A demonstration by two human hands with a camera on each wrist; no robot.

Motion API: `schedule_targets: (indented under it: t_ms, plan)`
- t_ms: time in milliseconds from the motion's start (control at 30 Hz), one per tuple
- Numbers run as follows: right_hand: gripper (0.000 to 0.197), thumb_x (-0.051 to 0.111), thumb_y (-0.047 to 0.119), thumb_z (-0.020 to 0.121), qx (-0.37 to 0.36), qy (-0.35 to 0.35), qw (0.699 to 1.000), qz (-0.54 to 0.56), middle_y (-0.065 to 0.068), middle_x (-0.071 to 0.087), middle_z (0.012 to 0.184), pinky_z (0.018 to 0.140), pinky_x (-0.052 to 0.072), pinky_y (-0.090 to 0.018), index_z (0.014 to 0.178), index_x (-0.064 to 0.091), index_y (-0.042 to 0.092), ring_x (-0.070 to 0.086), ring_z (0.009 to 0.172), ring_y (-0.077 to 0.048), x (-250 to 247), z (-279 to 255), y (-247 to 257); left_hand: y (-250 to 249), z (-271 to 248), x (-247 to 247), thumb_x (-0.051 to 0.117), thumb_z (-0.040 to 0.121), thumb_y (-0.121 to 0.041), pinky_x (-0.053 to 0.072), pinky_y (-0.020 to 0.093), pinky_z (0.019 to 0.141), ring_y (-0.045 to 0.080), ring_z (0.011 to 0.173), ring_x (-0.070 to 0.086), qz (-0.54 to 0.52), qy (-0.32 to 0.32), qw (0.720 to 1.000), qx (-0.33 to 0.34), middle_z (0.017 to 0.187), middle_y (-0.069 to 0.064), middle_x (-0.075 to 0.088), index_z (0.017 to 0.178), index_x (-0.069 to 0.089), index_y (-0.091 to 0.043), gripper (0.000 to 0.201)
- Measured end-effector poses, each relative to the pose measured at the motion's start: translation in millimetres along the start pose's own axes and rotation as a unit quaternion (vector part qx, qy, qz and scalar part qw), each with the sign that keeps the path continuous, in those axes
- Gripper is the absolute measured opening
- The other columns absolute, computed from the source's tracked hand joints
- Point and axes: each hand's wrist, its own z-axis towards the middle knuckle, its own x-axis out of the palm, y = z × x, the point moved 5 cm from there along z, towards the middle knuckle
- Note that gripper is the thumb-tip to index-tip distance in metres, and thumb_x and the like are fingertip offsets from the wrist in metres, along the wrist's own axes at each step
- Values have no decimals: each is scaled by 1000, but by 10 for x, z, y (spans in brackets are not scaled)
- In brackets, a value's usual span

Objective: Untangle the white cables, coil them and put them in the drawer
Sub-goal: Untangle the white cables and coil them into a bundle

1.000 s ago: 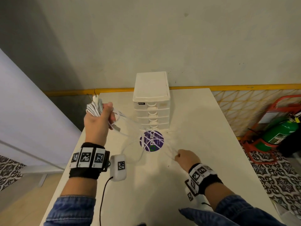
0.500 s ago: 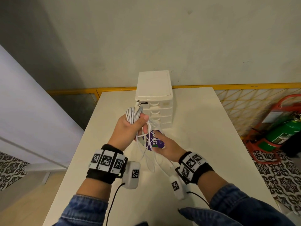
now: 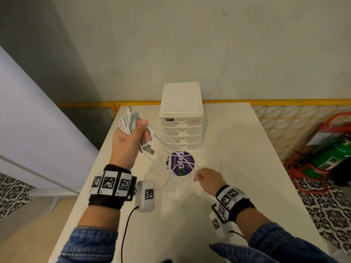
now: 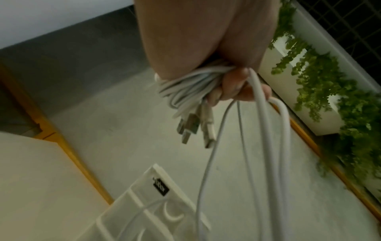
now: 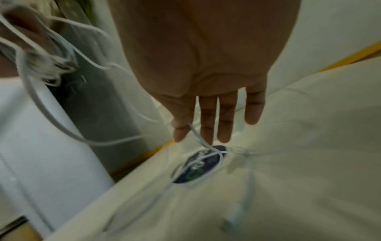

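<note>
My left hand [image 3: 131,137] is raised over the table's left side and grips a coiled bundle of white cables [image 3: 126,124], seen close in the left wrist view [image 4: 185,88]. Several USB plugs [image 4: 189,128] hang from that bundle. Long strands run from it down to my right hand [image 3: 206,177], which is low over the table near a purple sticker [image 3: 180,164]. A thin strand [image 5: 198,135] passes between the right hand's fingers [image 5: 208,124], pinched there. Loose loops [image 3: 171,185] lie on the table. The white drawer unit [image 3: 181,118] stands at the back with its drawers closed.
The white table [image 3: 237,149] ends at a wall behind the drawer unit, and its left edge is close to my left hand. A green fire extinguisher [image 3: 330,158] in a red stand sits on the patterned floor at the right.
The hands have parted: the left one went up and left with the bundle, and the right one drew back toward the near right, pulling a strand out between them.
</note>
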Motion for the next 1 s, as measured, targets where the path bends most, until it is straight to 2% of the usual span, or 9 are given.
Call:
schedule_targets:
  t_ms: [200,267,333,433,567,667,800,900,1000]
  plan:
    - [29,41,26,92,257,26,963,-76,-7,62,118,95,38,-33,109,61,15,57,107,-27,-119,-168,-950,-117,112,-330,52,97,-24,42,21,49,9,49,48,-76,-77,993,34,56,-7,55,65,58,-22,33]
    - [37,45,24,90,244,6,968,-52,-10,55,129,97,41,-35,124,53,12,52,116,-29,-243,-163,-895,-81,85,-249,53,97,-25,42,23,48,11,48,49,-51,-49,997,22,56,-5,55,68,56,-17,30]
    - [66,53,20,86,188,-32,982,6,-12,36,143,105,36,-40,144,25,12,39,130,-31,-357,-129,-680,-12,24,-80,53,96,-25,43,24,47,12,47,50,-24,-19,1000,-3,55,-3,57,69,56,-13,29]
    - [97,62,14,77,70,-124,987,74,-11,18,152,112,26,-43,149,-2,14,23,139,-29,-582,-100,-226,49,-62,189,53,95,-24,43,25,46,14,46,51,8,26,999,-26,55,-1,58,74,58,-12,25]
    - [87,65,18,78,-107,-213,970,40,-5,18,154,118,10,-46,148,14,17,13,144,-22,-756,-136,333,66,-116,393,54,95,-21,40,24,44,14,45,48,0,58,997,-47,52,-1,58,75,58,-8,24]
    - [57,59,29,87,-158,-219,962,-24,-6,39,144,117,15,-42,139,39,14,29,138,-24,-725,-89,625,31,-147,513,55,95,-19,39,23,42,16,43,46,-3,76,996,-39,50,1,57,68,57,-8,29]
    - [32,42,31,98,-156,-164,973,55,-8,66,109,88,42,-31,117,62,13,60,101,-25,-543,-57,607,-11,-87,420,56,94,-21,40,24,42,17,44,48,-7,53,998,-24,53,1,59,72,59,-9,25]
    - [36,35,34,100,-94,-155,978,107,-5,69,105,82,44,-29,112,64,17,62,97,-23,-396,-113,293,-12,5,173,55,95,-20,41,23,41,16,46,49,-15,-20,1000,-9,55,-1,59,78,59,-12,19]
    - [40,31,34,100,47,-54,997,19,-10,66,111,86,44,-32,111,62,12,59,104,-28,-183,-79,-74,-18,43,-12,56,95,-19,40,21,40,10,45,50,-29,-89,996,6,55,-5,60,76,58,-16,20]
